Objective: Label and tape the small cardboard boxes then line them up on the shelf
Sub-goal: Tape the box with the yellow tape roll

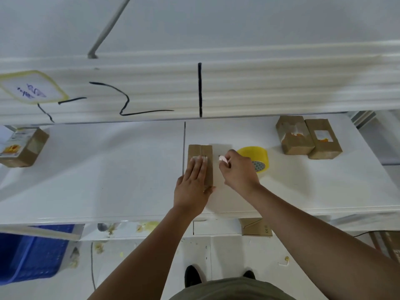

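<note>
Left hand lies flat and open on the small box in the middle of the desk. Two more boxes sit at 2 o'clock, the yellow tape roll at 3 o'clock. Right hand pinches a white label beside the box. It could go on crooked if the box slips.

A white shelf carries four boxes and a tape roll. One box lies under the left hand. The tape roll sits just beyond the right hand. A torn box and a windowed box lie side by side farther right. A labelled box lies well left of the left hand.
</note>
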